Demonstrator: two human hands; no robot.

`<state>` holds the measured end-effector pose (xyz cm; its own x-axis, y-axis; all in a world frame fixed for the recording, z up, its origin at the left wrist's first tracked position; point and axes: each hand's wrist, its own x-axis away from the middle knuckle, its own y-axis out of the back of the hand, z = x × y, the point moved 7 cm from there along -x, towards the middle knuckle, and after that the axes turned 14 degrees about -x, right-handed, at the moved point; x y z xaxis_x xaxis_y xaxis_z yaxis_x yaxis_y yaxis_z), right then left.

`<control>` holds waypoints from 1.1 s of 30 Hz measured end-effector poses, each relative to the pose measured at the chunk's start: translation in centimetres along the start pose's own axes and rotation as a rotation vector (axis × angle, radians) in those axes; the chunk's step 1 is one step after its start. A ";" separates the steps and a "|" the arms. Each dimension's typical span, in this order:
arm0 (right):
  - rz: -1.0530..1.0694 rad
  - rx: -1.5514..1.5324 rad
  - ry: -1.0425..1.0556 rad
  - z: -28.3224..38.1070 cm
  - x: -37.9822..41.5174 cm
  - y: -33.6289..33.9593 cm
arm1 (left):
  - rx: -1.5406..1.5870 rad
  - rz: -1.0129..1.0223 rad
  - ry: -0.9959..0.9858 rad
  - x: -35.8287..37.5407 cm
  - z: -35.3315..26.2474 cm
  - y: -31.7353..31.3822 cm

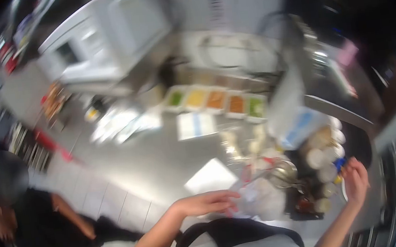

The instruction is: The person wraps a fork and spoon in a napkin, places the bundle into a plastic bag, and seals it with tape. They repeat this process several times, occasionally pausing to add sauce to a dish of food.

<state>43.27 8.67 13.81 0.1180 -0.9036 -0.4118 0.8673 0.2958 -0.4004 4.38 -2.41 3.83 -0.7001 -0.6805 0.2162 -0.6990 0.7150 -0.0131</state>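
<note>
My left hand [209, 203] reaches over the near edge of the steel counter [148, 161], its fingers stretched out beside a clear plastic bag [260, 195] with red marks. Whether it touches the bag is blurred. Just beyond that hand lies a white sheet [210, 175]. At the right, my right hand [356, 181] is raised with bent fingers near a blue object [340, 163] and several jars; what it holds, if anything, cannot be made out. Between the hands sits a round metal bowl or ladle [283, 173].
Food trays [216, 101] with green, yellow and orange contents line the counter's back. A white microwave [96, 42] stands at the upper left, with shiny plastic packs [124, 122] below it. Another person [38, 219] in dark clothes is at the lower left.
</note>
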 end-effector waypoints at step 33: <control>1.141 1.233 0.033 -46.5 15.4 -57.7 | 1.006 -1.801 -0.077 48.0 48.1 38.3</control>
<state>-27.42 -7.92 -7.55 0.9147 -0.4020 -0.0417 0.1883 0.3326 0.9241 -62.99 -15.38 -33.23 0.7289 -0.3893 0.5632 -0.2595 -0.9183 -0.2990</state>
